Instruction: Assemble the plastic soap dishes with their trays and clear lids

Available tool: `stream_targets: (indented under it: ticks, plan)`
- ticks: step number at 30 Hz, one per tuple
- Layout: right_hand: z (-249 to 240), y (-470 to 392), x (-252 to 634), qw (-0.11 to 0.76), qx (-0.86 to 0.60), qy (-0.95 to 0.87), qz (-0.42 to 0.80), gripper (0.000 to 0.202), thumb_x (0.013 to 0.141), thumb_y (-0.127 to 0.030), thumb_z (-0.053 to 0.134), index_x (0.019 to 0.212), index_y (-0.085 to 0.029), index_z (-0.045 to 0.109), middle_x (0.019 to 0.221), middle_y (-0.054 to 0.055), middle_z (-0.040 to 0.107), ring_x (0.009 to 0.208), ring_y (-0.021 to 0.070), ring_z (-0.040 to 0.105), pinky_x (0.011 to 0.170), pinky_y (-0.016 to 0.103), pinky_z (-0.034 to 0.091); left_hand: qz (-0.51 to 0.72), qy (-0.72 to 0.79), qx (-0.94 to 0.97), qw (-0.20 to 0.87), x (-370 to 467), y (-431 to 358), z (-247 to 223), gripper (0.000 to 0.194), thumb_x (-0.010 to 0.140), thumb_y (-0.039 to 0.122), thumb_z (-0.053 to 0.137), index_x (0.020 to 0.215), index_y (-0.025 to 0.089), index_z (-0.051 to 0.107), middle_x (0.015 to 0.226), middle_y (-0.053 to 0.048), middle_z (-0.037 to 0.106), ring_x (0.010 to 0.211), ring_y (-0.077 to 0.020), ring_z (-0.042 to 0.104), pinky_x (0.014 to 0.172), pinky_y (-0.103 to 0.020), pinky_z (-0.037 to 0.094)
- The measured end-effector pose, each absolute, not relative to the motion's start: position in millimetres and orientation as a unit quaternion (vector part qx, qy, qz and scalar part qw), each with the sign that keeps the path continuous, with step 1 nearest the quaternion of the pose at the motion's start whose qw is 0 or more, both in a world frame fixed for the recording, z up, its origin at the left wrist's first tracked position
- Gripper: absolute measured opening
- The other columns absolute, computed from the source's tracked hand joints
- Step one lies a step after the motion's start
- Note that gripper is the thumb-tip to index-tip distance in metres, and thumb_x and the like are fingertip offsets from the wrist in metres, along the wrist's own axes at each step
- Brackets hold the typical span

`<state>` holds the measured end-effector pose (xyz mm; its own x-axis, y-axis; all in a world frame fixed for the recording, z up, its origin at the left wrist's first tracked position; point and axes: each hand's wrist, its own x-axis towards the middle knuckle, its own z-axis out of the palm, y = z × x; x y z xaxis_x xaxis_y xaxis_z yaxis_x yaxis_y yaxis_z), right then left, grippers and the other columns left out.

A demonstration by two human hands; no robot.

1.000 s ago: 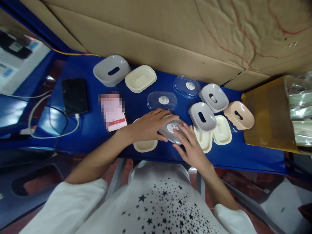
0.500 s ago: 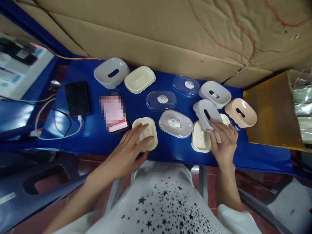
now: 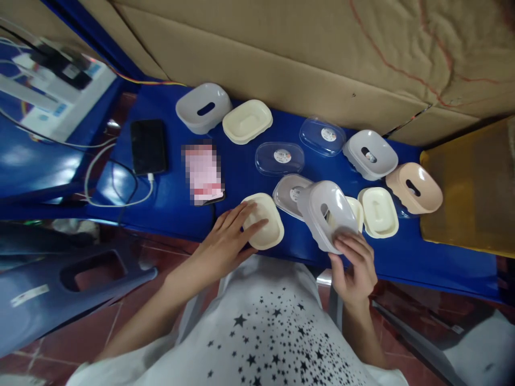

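My right hand (image 3: 354,268) grips the near edge of a grey slotted dish (image 3: 322,209), tilted above the table. The dish partly covers a cream tray (image 3: 355,210) and a grey piece under a clear lid (image 3: 286,194). Fingers apart, my left hand (image 3: 233,233) rests on a cream tray (image 3: 267,228) near the front edge. Another cream tray (image 3: 379,213) lies right of the held dish. Behind are two clear lids with round labels (image 3: 273,161) (image 3: 317,142).
A grey dish (image 3: 197,110) and cream tray (image 3: 245,124) stand at the back left, a grey dish (image 3: 372,155) and peach dish (image 3: 426,190) at right. Nearby are a phone (image 3: 203,174), a black device (image 3: 148,147) on a white cable and a cardboard box (image 3: 462,187).
My right hand has lifted the grey dish and brought it left and nearer, uncovering more of the cream trays. My left hand stays at its cream tray. The whole view has shifted.
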<state>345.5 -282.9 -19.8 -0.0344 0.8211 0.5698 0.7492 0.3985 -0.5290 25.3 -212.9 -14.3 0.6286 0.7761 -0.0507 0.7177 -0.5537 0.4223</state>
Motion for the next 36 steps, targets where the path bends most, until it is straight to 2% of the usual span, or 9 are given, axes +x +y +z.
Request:
stream_targets:
  ticks: [5,11,14,19,23,28,31,33,36]
  plan:
    - [-34,-296,327,0.421,-0.498,-0.754,0.08,0.064,0.099,-0.011,0.072,0.157,-0.037,0.06,0.119,0.002,0.08,0.118,0.0266,0.076,0.117,0.058,0.058,0.103,0.441,0.86,0.235,33,-221,-22,0.068,0.107,0.038,0.068,0.168,0.031,0.039,0.17,-0.019,0.046,0.154,-0.0429,0.049,0.119,-0.066,0.05]
    - [-56,-299,290,0.406,-0.472,-0.776,0.1,0.057,0.101,-0.015,0.069,0.155,-0.034,0.06,0.12,0.005,0.081,0.118,0.0278,0.077,0.118,0.06,0.056,0.2,0.511,0.793,0.265,34,-236,-29,0.087,0.107,0.033,0.066,0.176,0.036,0.013,0.178,-0.02,0.03,0.164,-0.0418,0.036,0.128,-0.069,0.042]
    - [-67,-293,281,0.39,-0.473,-0.784,0.095,0.051,0.103,-0.016,0.067,0.151,-0.031,0.062,0.122,0.006,0.08,0.121,0.0277,0.075,0.12,0.059,0.053,0.233,0.503,0.783,0.282,32,-236,-42,0.097,0.105,0.032,0.07,0.177,0.037,0.005,0.177,-0.02,0.032,0.164,-0.0408,0.037,0.129,-0.068,0.04]
    - [-70,-280,279,0.353,-0.467,-0.804,0.099,0.041,0.107,-0.026,0.063,0.147,-0.032,0.064,0.128,0.007,0.076,0.13,0.0287,0.07,0.125,0.06,0.048,0.275,0.499,0.771,0.285,35,-236,-61,0.099,0.103,0.033,0.073,0.176,0.038,0.007,0.173,-0.019,0.038,0.161,-0.0382,0.042,0.129,-0.066,0.04]
    - [-63,-265,291,0.283,-0.457,-0.836,0.111,0.042,0.107,-0.041,0.067,0.148,-0.03,0.062,0.155,0.013,0.062,0.156,0.036,0.049,0.129,0.066,0.043,0.284,0.477,0.782,0.282,34,-229,-68,0.097,0.101,0.037,0.075,0.176,0.035,0.013,0.176,-0.02,0.032,0.164,-0.0388,0.036,0.131,-0.064,0.036]
    - [-66,-251,299,0.298,-0.417,-0.848,0.134,0.041,0.11,-0.033,0.059,0.151,-0.029,0.061,0.159,0.013,0.06,0.162,0.0344,0.043,0.129,0.066,0.043,0.26,0.445,0.812,0.274,32,-211,-69,0.103,0.097,0.045,0.081,0.177,0.03,0.017,0.183,-0.023,0.016,0.171,-0.0412,0.021,0.134,-0.066,0.027]
    - [-72,-254,298,0.315,-0.431,-0.837,0.118,0.041,0.109,-0.033,0.06,0.15,-0.03,0.063,0.164,0.011,0.057,0.164,0.0352,0.041,0.13,0.068,0.041,0.268,0.432,0.813,0.284,29,-207,-67,0.102,0.096,0.046,0.082,0.176,0.029,0.022,0.182,-0.02,0.025,0.169,-0.0374,0.027,0.135,-0.061,0.029]
    - [-74,-257,298,0.323,-0.446,-0.829,0.099,0.04,0.108,-0.033,0.061,0.148,-0.031,0.067,0.172,0.009,0.05,0.166,0.0364,0.036,0.131,0.069,0.038,0.282,0.437,0.805,0.284,27,-207,-67,0.099,0.095,0.046,0.082,0.175,0.029,0.026,0.177,-0.018,0.035,0.165,-0.0354,0.034,0.133,-0.058,0.034]
    - [-74,-259,301,0.328,-0.453,-0.823,0.099,0.039,0.109,-0.03,0.055,0.145,-0.032,0.071,0.179,0.006,0.04,0.168,0.0359,0.031,0.132,0.07,0.035,0.296,0.444,0.795,0.288,24,-208,-67,0.094,0.096,0.044,0.08,0.174,0.028,0.031,0.174,-0.016,0.039,0.161,-0.0341,0.038,0.127,-0.053,0.043]
